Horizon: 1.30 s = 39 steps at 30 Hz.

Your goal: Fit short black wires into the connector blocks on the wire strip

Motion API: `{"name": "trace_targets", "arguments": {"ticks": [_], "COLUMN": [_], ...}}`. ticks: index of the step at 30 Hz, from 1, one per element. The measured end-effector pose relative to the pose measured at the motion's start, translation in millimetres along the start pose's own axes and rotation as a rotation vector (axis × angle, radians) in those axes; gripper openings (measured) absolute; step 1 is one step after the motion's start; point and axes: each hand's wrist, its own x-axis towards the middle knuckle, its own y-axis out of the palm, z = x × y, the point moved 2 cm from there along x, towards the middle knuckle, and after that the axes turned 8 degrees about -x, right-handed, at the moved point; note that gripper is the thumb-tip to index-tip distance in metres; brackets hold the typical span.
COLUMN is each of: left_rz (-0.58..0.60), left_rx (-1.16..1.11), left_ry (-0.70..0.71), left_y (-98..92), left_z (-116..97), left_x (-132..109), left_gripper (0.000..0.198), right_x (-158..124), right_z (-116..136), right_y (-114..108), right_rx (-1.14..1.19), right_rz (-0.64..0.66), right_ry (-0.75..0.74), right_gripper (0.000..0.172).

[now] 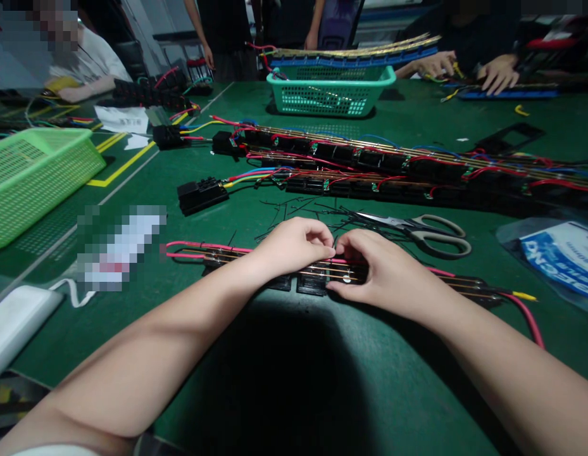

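In front of me on the table lies a wired strip (312, 283) of black blocks, with copper-coloured rods and a red wire along its top. My left hand (294, 247) is closed in a pinch over its middle, where a thin black cable tie (334, 240) partly shows between the fingertips. Curled around the strip just to the right is my right hand (386, 263), its thumb at the near edge and its fingers at the far side, touching the tie. The fingers cover part of the tie. Scissors (424, 234) with grey-black handles rest beyond my right hand.
Loose black cable ties (294, 209) lie scattered behind the strip. Farther back are longer wired strips (369, 155) with black connectors (202, 194). A teal basket (331, 95), a green basket (37, 190) and a plastic bag (559, 259) stand around. A co-worker's hands (500, 73) work across the table.
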Motion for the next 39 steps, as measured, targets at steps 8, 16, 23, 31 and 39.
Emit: {"name": "trace_targets", "arguments": {"ticks": [8,16,23,31,39], "left_rz": [0.006,0.011,-0.011,-0.014,0.02], "left_rx": [-0.009,0.034,0.088,0.099,-0.007], "left_ry": [0.034,0.054,0.06,0.065,-0.003], "left_y": [-0.5,0.1,2.1,1.5,2.6], "left_z": [0.9,3.6,2.1,3.2,3.3], "left_x": [1.2,4.0,1.6,2.7,2.3], "left_gripper": [0.007,0.008,0.006,0.007,0.005], "right_x": [-0.2,-1.4,-2.3,-2.6,-2.4], "right_z": [1.4,1.0,4.3,2.9,3.1], "right_y": [2.6,3.6,3.1,4.1,3.6], "right_rx": [-0.035,-0.033,-0.04,-0.024,-0.011], "right_rz": [-0.023,-0.034,-0.06,-0.077,-0.073], "right_ry": [0.017,-0.002,-0.011,0.0,0.0], "right_gripper": [0.023,0.02,0.017,0.015,0.015]}}
